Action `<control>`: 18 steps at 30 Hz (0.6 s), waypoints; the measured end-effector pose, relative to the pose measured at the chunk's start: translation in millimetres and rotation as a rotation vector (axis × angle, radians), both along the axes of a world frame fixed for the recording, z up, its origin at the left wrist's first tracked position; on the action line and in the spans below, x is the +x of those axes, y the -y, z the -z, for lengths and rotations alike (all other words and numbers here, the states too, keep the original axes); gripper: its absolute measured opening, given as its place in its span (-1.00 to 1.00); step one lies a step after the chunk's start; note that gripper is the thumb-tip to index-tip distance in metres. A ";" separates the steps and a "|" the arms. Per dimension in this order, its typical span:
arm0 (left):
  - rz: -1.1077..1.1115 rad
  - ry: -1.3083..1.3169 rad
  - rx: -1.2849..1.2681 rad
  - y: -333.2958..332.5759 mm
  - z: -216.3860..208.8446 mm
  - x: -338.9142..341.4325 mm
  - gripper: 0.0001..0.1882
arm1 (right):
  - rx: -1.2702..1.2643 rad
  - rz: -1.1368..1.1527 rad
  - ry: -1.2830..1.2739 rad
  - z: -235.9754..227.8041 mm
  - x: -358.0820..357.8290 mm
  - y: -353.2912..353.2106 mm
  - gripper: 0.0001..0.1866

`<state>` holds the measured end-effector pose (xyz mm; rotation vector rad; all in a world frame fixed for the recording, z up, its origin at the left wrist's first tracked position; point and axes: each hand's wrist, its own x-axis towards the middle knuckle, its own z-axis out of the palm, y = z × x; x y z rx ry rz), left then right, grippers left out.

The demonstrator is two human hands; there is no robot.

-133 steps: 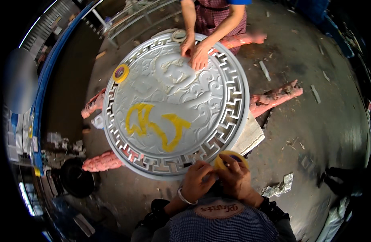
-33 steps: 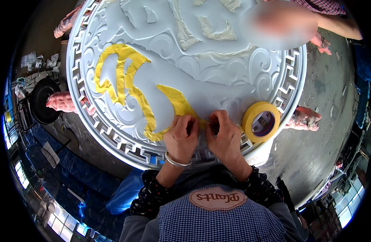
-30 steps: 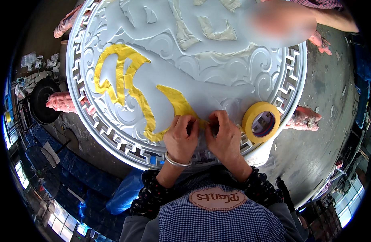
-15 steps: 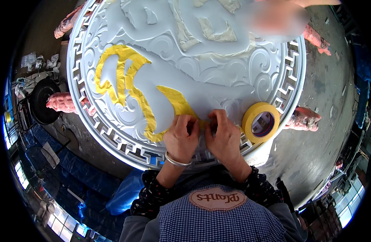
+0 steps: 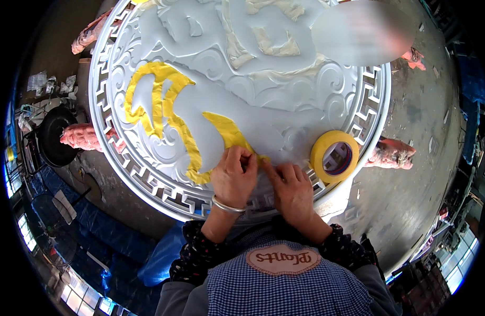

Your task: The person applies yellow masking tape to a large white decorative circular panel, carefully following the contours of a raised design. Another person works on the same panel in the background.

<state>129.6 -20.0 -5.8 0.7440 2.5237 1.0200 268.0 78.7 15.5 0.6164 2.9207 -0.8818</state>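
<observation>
A round white relief panel [image 5: 300, 121] with carved scrolls and a pierced fretwork rim lies before me. Yellow masking tape [image 5: 182, 129] runs along raised shapes on its left half, and another yellow strip [image 5: 226, 129] reaches down to my hands. My left hand [image 5: 233, 176], with a bracelet on its wrist, is closed in a pinch at the lower part of this strip. Beside it, my right hand [image 5: 293, 195] has its index finger stretched onto the strip's end, the other fingers bent. A roll of yellow tape [image 5: 319, 158] rests on the panel right of that hand.
Pale tape [image 5: 276, 45] covers raised shapes at the far side. A blurred patch hides the panel's upper right. Pink-wrapped supports [image 5: 84, 137] stick out around the rim. A black round base [image 5: 58, 134] stands on the floor at left, near blue plastic sheeting [image 5: 163, 255].
My right hand has gone from a pinch to a stretched index finger on the tape. The panel and tape roll sit slightly further left in view. The blurred patch has shifted down and right.
</observation>
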 end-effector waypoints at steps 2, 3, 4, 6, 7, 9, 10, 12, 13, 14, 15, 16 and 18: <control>0.007 -0.030 -0.041 1.3 -1.2 0.0 -0.79 | 0.034 0.005 0.011 -0.3 4.7 0.1 -0.23; 0.004 -0.039 -0.072 3.1 -2.2 0.1 -0.79 | 0.053 0.008 0.017 -1.0 7.2 -0.4 -0.24; 0.001 -0.048 -0.103 4.7 -3.3 -0.5 -0.77 | 0.035 0.012 0.029 -3.7 9.3 -1.3 -0.26; -0.047 -0.103 -0.060 7.7 -4.9 -7.2 -0.77 | 0.000 0.016 0.052 -10.1 13.7 -3.2 -0.29; -0.071 -0.130 -0.039 9.9 -5.7 -10.7 -0.77 | -0.020 0.020 -0.005 -12.3 19.7 -5.1 -0.32; 0.033 -0.198 -0.097 23.5 -5.9 -9.8 -0.63 | -0.066 0.019 -0.123 -16.1 33.2 -12.7 -0.36; 0.148 -0.269 -0.134 28.5 -7.9 -8.0 -0.57 | -0.019 0.057 -0.137 -21.0 38.6 -20.2 -0.38; 0.311 -0.362 -0.184 38.1 -11.4 5.4 -0.47 | 0.067 0.124 -0.166 -36.2 46.2 -34.2 -0.40; 0.362 -0.384 -0.191 40.1 -11.5 16.9 -0.43 | 0.101 0.158 -0.140 -37.9 46.9 -39.6 -0.39; 0.416 -0.405 -0.193 39.2 -9.9 26.2 -0.39 | 0.140 0.195 -0.113 -38.5 46.9 -48.1 -0.38; 0.417 -0.403 -0.226 40.2 -8.5 31.9 -0.38 | 0.180 0.230 -0.086 -38.5 47.6 -54.6 -0.37; 0.417 -0.400 -0.260 41.9 -7.0 36.8 -0.37 | 0.144 0.243 -0.046 -37.8 50.0 -58.5 -0.39; 0.412 -0.401 -0.316 42.5 -2.7 46.4 -0.34 | 0.207 0.161 -0.023 -18.9 64.8 -67.4 -0.43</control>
